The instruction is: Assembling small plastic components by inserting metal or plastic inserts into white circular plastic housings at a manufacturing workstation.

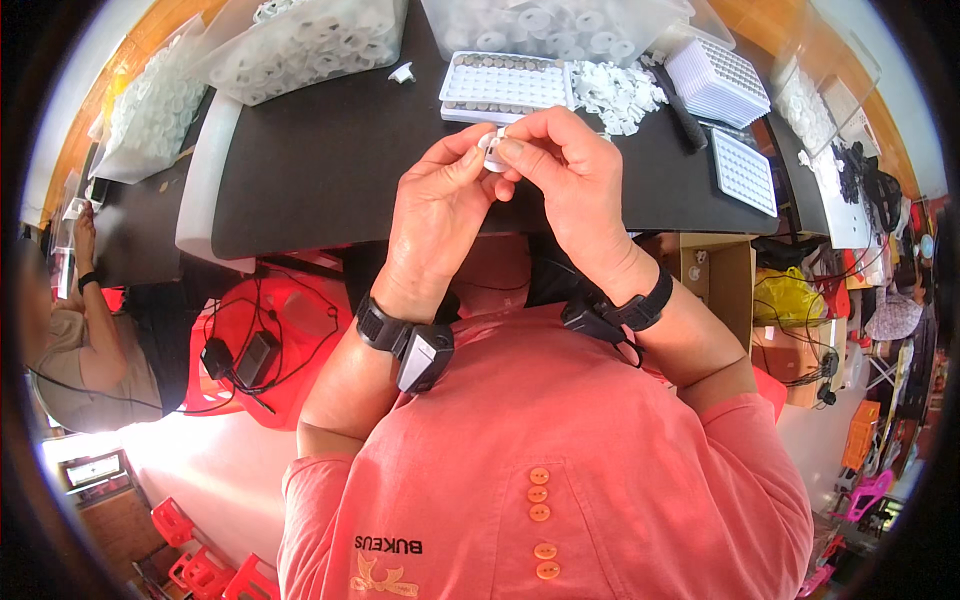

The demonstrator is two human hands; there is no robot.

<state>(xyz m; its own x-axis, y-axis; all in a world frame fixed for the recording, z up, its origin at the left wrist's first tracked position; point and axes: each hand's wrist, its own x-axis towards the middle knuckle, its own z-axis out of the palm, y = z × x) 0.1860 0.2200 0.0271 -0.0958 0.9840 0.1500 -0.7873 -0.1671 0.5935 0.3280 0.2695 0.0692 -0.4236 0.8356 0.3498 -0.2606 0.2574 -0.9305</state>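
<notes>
Left hand (437, 210) and right hand (565, 170) meet fingertip to fingertip, together pinching a small white plastic part (492, 152) between them.

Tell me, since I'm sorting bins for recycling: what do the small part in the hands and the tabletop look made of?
The small part, pinched by the left hand and the right hand, looks like white moulded plastic, matte and opaque. The tabletop seems a dark matte laminate or rubber mat: flat and even, without glare.
</notes>
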